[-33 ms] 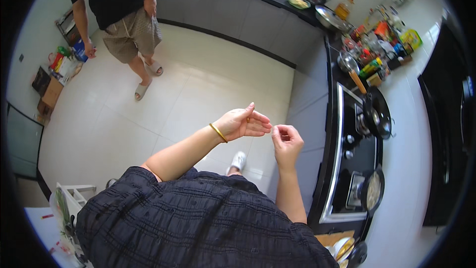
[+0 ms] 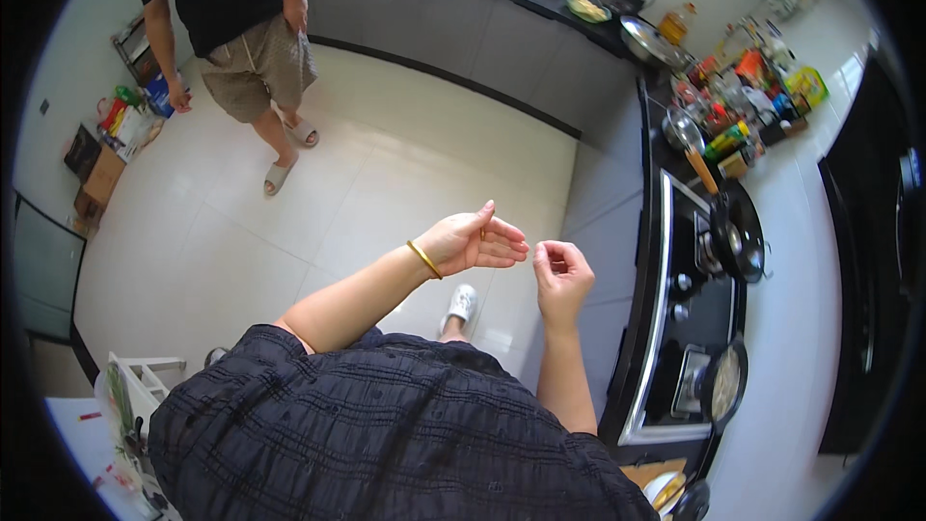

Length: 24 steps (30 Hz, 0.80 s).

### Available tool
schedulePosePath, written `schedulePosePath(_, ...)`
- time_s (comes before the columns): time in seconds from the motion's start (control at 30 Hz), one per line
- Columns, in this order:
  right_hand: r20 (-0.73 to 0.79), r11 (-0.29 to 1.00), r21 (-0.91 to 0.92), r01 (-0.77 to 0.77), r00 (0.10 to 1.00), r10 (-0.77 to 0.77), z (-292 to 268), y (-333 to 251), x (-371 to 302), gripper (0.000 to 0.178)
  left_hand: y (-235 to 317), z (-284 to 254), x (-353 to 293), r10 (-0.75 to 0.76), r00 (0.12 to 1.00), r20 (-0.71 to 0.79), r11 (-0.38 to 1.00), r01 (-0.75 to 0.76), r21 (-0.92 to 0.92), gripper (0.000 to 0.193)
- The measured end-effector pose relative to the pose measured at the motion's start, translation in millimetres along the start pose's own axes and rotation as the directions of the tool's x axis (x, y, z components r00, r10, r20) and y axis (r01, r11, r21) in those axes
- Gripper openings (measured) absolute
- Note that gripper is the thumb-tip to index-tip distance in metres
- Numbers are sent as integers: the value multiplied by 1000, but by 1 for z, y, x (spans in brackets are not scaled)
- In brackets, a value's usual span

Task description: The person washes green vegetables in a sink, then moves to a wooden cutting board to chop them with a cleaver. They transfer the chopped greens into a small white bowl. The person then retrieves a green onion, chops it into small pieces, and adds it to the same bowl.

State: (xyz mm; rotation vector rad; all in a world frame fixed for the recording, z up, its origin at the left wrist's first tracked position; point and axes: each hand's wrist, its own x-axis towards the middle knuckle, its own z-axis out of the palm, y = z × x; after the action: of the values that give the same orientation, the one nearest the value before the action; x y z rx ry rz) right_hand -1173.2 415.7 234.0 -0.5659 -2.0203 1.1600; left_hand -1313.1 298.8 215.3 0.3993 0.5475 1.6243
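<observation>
In front of my body my left hand (image 2: pixel 475 239) is held in the air, palm turned up, thumb raised and fingers stretched out. It holds nothing. A gold bangle (image 2: pixel 424 259) circles that wrist. Close to its fingertips, a small gap away, my right hand (image 2: pixel 562 280) is raised with fingers curled and the thumb pressed to them. What those fingers hold, if anything, is hidden. Neither hand touches the counter or the stove.
A gas stove (image 2: pixel 680 328) on the right bears a wok (image 2: pixel 738 232) and a frying pan (image 2: pixel 725 384) with pale food. Bottles and packets (image 2: pixel 738 96) crowd the corner. Another person (image 2: pixel 246 48) stands far left. A white rack (image 2: pixel 145 381) is near left.
The right hand has shifted slightly right, widening the gap to the left hand. The stove and counter sit a little lower in view.
</observation>
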Motion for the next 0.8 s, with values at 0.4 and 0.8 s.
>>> schedulePosePath(0.4, 464, 947, 229, 226, 829, -311, 177, 33, 297, 7, 186, -129, 132, 256, 928, -270, 965, -229, 125, 45)
schedulePosePath(0.8, 127, 130, 991, -9, 299, -946, 315, -136, 502, 10, 400, -316, 78, 431, 708, -559, 896, -410, 171, 35)
